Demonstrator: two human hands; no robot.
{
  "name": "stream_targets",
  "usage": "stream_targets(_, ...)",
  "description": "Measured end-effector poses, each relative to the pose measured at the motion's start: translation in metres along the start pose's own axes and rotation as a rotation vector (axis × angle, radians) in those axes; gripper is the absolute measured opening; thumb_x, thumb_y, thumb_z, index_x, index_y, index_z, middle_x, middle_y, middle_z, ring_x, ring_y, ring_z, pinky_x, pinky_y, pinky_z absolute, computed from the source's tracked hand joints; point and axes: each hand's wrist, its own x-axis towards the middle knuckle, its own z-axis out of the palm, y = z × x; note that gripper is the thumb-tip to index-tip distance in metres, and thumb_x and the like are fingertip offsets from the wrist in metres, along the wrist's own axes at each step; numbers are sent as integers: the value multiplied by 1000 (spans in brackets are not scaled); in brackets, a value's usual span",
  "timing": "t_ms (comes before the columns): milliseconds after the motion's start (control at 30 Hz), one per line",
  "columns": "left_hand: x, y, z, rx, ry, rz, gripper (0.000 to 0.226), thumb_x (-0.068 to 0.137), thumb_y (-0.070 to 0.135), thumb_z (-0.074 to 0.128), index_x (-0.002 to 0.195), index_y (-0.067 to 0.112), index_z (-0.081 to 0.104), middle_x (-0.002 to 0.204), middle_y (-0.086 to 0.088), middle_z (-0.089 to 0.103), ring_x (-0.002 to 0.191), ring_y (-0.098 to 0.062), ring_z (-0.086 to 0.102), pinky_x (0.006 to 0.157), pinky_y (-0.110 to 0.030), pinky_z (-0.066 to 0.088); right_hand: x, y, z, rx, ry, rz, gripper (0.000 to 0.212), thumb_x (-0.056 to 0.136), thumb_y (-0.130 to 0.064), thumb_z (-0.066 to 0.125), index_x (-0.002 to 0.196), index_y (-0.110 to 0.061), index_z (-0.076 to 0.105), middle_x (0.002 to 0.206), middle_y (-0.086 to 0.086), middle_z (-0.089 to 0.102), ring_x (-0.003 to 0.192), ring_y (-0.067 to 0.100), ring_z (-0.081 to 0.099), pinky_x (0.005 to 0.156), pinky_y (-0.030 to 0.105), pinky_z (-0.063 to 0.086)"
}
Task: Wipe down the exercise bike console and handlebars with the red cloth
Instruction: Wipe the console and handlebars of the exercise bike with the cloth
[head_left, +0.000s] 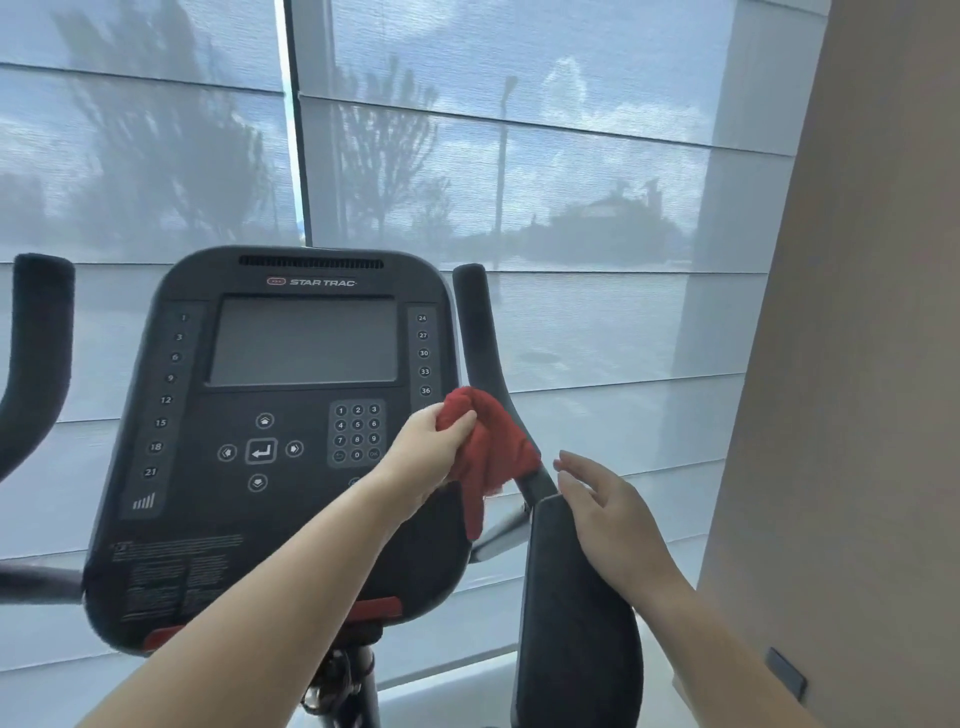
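The black exercise bike console (280, 415) with a dark screen and keypad fills the centre. My left hand (426, 457) reaches across its lower right corner and grips the bunched red cloth (488, 447), which lies draped against the right handlebar (480, 338) where it bends. My right hand (608, 514) hovers open just right of the cloth, fingers spread, above the padded right armrest (576, 623). The left handlebar (36, 353) rises at the far left, untouched.
A beige wall (857, 364) stands close on the right with a small dark switch (787, 673). Large windows with sheer grey blinds (519, 182) are right behind the bike. The bike's stem with cables (343, 680) runs down below the console.
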Motion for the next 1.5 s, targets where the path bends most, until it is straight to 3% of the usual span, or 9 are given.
stream_targets(100,6,17,-3,190,168,214,22,94,19,53,116,22,55,105,-1,67,105,-23,63,97,-39,47,6,-2,-7,11,-13,-6,34,95,-28,47,128,-27,52,123,-18,56,95,-15,50,83,3,40)
stream_targets(267,6,23,13,547,105,488,53,92,17,55,141,20,34,133,2,49,122,-13,46,102,-20,30,21,-13,-23,-6,-48,-22,37,95,-29,47,132,-25,49,128,-12,55,104,3,53,101,38,45)
stream_targets(433,5,10,19,743,-185,457,53,90,23,60,134,18,32,138,0,38,122,-16,43,89,-11,30,36,-23,-33,-55,-65,-74,37,94,-30,49,131,-24,50,127,-10,56,107,8,55,99,40,46)
stream_targets(600,-3,7,5,542,-271,371,51,84,25,55,133,30,44,141,22,25,128,4,29,85,6,28,50,-32,-27,-45,-132,-99,38,91,-35,53,128,-27,51,124,-14,56,106,7,57,96,41,48)
stream_targets(733,-8,1,-1,468,-231,350,53,90,7,52,121,50,44,121,10,32,118,-9,40,86,-9,43,57,-35,-17,-5,-167,-128,36,87,-38,60,121,-30,56,120,-13,60,103,8,61,93,41,51)
stream_targets(967,-5,3,18,157,34,396,64,78,5,73,126,35,46,102,-2,63,95,-14,67,83,-39,56,65,-33,-13,-64,-80,-214,36,84,-38,63,119,-32,58,115,-19,60,104,5,58,90,24,47)
stream_targets(1167,1,7,-4,223,-118,323,70,81,8,70,136,34,35,114,12,67,113,-1,58,92,-19,48,71,-34,-16,-165,-110,-317,19,85,-28,65,104,-31,70,107,-23,63,102,-3,56,94,18,44)
stream_targets(1333,4,-5,-53,492,166,268,46,87,11,57,124,37,52,116,19,61,112,-3,57,90,-19,42,73,-39,-14,-199,-96,-282,21,89,-25,60,106,-28,70,108,-11,69,96,7,61,87,30,51)
stream_targets(1500,4,-19,-40,696,63,313,43,92,28,56,134,32,47,126,18,51,114,-1,49,100,-27,40,71,-45,1,-279,-167,-271,28,78,-54,62,98,-35,69,92,-19,66,86,0,58,74,14,43)
